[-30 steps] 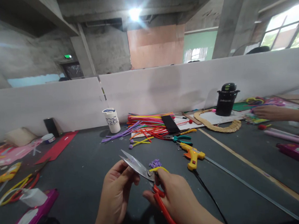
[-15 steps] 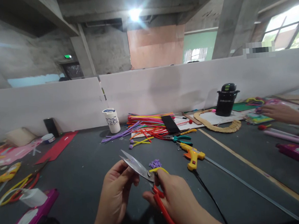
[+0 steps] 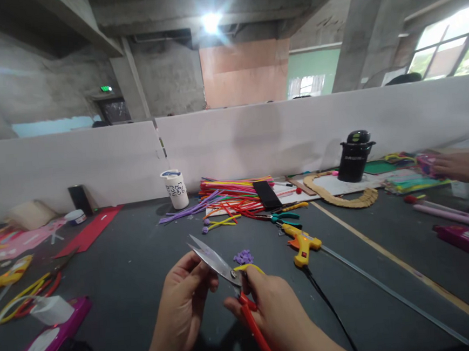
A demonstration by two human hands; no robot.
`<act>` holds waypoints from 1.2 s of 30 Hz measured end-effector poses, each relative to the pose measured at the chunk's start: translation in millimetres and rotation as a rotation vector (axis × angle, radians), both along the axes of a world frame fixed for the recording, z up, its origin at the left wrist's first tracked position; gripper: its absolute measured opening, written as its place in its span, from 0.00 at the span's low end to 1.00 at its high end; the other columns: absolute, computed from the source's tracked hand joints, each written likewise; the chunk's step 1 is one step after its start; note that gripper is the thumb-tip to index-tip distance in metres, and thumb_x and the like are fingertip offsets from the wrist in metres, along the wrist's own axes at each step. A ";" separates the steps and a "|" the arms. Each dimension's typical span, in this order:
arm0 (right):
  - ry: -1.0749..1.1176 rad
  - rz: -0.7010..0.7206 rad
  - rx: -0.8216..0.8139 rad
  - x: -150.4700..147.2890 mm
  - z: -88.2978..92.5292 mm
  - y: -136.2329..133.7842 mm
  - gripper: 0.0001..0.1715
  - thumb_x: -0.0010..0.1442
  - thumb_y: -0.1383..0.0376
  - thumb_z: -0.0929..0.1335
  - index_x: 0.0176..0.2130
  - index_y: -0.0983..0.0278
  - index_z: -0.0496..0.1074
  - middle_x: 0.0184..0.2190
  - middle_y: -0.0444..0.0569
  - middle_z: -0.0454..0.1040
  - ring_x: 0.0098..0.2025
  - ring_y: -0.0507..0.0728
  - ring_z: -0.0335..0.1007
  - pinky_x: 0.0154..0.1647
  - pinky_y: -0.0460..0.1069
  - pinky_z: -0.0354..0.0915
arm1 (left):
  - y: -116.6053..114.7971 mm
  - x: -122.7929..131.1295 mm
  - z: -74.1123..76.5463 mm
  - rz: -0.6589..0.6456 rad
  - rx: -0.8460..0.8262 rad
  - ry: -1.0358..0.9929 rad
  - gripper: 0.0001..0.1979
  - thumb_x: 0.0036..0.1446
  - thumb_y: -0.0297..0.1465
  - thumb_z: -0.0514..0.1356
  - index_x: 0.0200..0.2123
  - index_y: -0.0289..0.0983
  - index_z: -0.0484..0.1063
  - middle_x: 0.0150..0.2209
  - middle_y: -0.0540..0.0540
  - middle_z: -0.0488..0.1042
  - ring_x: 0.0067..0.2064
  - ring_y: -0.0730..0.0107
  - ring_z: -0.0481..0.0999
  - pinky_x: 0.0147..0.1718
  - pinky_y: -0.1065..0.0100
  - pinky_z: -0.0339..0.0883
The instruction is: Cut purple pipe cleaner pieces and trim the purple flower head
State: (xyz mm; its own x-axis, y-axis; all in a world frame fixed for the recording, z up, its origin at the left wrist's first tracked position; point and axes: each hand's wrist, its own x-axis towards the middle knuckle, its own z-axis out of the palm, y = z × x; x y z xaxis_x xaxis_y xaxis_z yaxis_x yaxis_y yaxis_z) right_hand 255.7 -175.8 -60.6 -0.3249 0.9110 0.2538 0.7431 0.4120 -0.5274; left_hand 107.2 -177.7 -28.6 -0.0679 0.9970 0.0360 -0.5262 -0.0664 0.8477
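Observation:
My right hand (image 3: 275,302) grips scissors (image 3: 217,260) with red handles, their blades slightly apart and pointing up to the left. A yellow fuzzy stem (image 3: 252,267) curves out by my right thumb and index finger. Behind the blades, my left hand (image 3: 187,293) is closed in a pinch, its fingertips partly covered by the metal; what it pinches is hidden. Small purple snippets (image 3: 244,257) lie in a pile on the dark table just beyond the scissors. Farther back are two yellow stems with purple ball ends (image 3: 222,223).
A yellow glue gun (image 3: 302,243) with a long glue stick lies right of my hands, near green-handled pliers (image 3: 282,216). Behind are bundled pipe cleaners (image 3: 235,189), a white cup (image 3: 174,190) and a black flask (image 3: 354,158). A power strip (image 3: 52,338) sits at left. Another person's hand (image 3: 461,167) is far right.
My hands and the scissors have barely moved. The other person's hand at the far right has shifted rightward and now holds a purple-pink item.

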 end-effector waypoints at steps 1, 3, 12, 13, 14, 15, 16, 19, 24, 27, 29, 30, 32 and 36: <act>0.000 0.002 0.001 -0.1 -0.2 0.1 0.23 0.52 0.46 0.62 0.29 0.63 0.63 0.23 0.46 0.71 0.24 0.54 0.66 0.22 0.44 0.47 | 0.1 -0.1 0.2 0.001 -0.001 -0.003 0.03 0.43 0.25 0.64 0.25 0.33 0.72 0.21 0.53 0.68 0.20 0.83 0.63 0.20 0.80 0.60; -0.002 0.005 -0.001 -0.2 1.1 0.4 0.22 0.53 0.47 0.62 0.29 0.63 0.63 0.22 0.46 0.71 0.24 0.54 0.67 0.22 0.45 0.47 | 0.2 -0.1 0.9 0.001 0.000 -0.005 0.03 0.43 0.25 0.64 0.24 0.33 0.72 0.21 0.52 0.68 0.20 0.83 0.63 0.20 0.80 0.60; -0.047 -0.016 -0.026 0.1 8.3 -0.6 0.21 0.50 0.48 0.66 0.31 0.64 0.63 0.23 0.45 0.71 0.24 0.54 0.65 0.22 0.44 0.48 | -1.7 1.9 2.7 0.004 -0.001 -0.006 0.03 0.43 0.25 0.64 0.24 0.33 0.72 0.20 0.53 0.68 0.20 0.83 0.63 0.19 0.81 0.60; -0.045 -0.014 -0.028 -0.1 7.7 -0.7 0.21 0.50 0.48 0.66 0.31 0.64 0.63 0.24 0.45 0.71 0.24 0.54 0.65 0.22 0.44 0.48 | -1.9 2.0 2.2 0.007 -0.002 -0.010 0.03 0.42 0.25 0.64 0.24 0.33 0.72 0.20 0.53 0.68 0.19 0.83 0.63 0.19 0.81 0.60; -0.041 -0.012 -0.028 -0.3 7.1 -0.6 0.21 0.50 0.49 0.65 0.31 0.64 0.63 0.24 0.45 0.71 0.24 0.54 0.66 0.22 0.44 0.48 | -1.9 2.0 1.6 0.008 -0.004 -0.015 0.03 0.42 0.25 0.64 0.24 0.33 0.72 0.20 0.52 0.68 0.19 0.83 0.63 0.19 0.81 0.60; -0.037 -0.010 -0.029 -0.6 6.7 -0.4 0.21 0.50 0.49 0.65 0.31 0.64 0.63 0.24 0.45 0.71 0.25 0.54 0.66 0.22 0.45 0.48 | -1.9 2.0 1.2 0.007 -0.007 -0.021 0.03 0.42 0.25 0.64 0.24 0.33 0.73 0.20 0.52 0.69 0.19 0.83 0.63 0.19 0.81 0.60; -0.031 -0.010 -0.027 -0.8 6.5 -0.2 0.20 0.51 0.49 0.65 0.31 0.64 0.63 0.24 0.45 0.71 0.25 0.54 0.66 0.22 0.45 0.48 | -1.7 2.0 0.9 0.007 -0.010 -0.029 0.04 0.42 0.24 0.65 0.24 0.33 0.73 0.21 0.52 0.69 0.19 0.83 0.63 0.19 0.81 0.60; -0.023 -0.012 -0.031 -1.0 6.9 0.5 0.20 0.52 0.49 0.64 0.31 0.64 0.63 0.23 0.45 0.71 0.24 0.54 0.66 0.22 0.45 0.47 | -0.9 2.1 1.0 0.003 -0.019 -0.041 0.04 0.41 0.24 0.65 0.25 0.33 0.73 0.21 0.52 0.69 0.19 0.84 0.63 0.18 0.81 0.60; -0.022 0.001 -0.016 0.5 6.7 0.0 0.21 0.51 0.48 0.64 0.31 0.64 0.63 0.23 0.45 0.70 0.24 0.54 0.66 0.22 0.45 0.48 | -1.0 2.9 2.1 -0.007 -0.016 -0.043 0.04 0.41 0.24 0.65 0.24 0.33 0.73 0.20 0.53 0.69 0.19 0.84 0.64 0.18 0.82 0.60; -0.027 -0.010 0.003 0.9 6.2 -0.5 0.21 0.51 0.49 0.65 0.31 0.64 0.63 0.24 0.45 0.71 0.25 0.55 0.66 0.22 0.45 0.49 | -1.6 3.9 1.4 0.001 -0.009 -0.048 0.04 0.41 0.24 0.65 0.23 0.33 0.73 0.20 0.53 0.69 0.19 0.84 0.63 0.19 0.82 0.60; -0.031 -0.017 0.013 0.5 6.3 -0.5 0.21 0.50 0.48 0.65 0.31 0.64 0.63 0.24 0.46 0.71 0.25 0.55 0.67 0.23 0.45 0.49 | -1.9 4.3 1.0 0.008 -0.008 -0.052 0.04 0.41 0.24 0.65 0.23 0.33 0.73 0.20 0.53 0.69 0.19 0.84 0.63 0.19 0.82 0.60; -0.031 -0.017 0.016 0.2 6.4 -0.4 0.21 0.50 0.48 0.65 0.31 0.64 0.63 0.24 0.46 0.71 0.25 0.55 0.67 0.23 0.45 0.49 | -2.0 4.3 1.0 0.009 -0.011 -0.054 0.04 0.41 0.24 0.65 0.24 0.33 0.73 0.20 0.53 0.69 0.19 0.84 0.63 0.19 0.82 0.60; -0.032 -0.015 0.014 -0.2 6.7 0.1 0.21 0.50 0.48 0.65 0.31 0.64 0.63 0.24 0.46 0.71 0.25 0.55 0.67 0.22 0.45 0.49 | -2.2 4.3 1.3 0.004 -0.022 -0.061 0.04 0.40 0.24 0.65 0.24 0.33 0.73 0.20 0.53 0.69 0.19 0.84 0.63 0.18 0.82 0.60; -0.039 -0.025 0.008 -0.6 7.4 0.9 0.20 0.51 0.49 0.65 0.31 0.64 0.63 0.23 0.46 0.72 0.25 0.55 0.67 0.22 0.45 0.48 | -2.4 4.3 2.2 0.001 -0.047 -0.078 0.06 0.38 0.24 0.66 0.24 0.33 0.73 0.19 0.53 0.69 0.18 0.84 0.64 0.18 0.82 0.60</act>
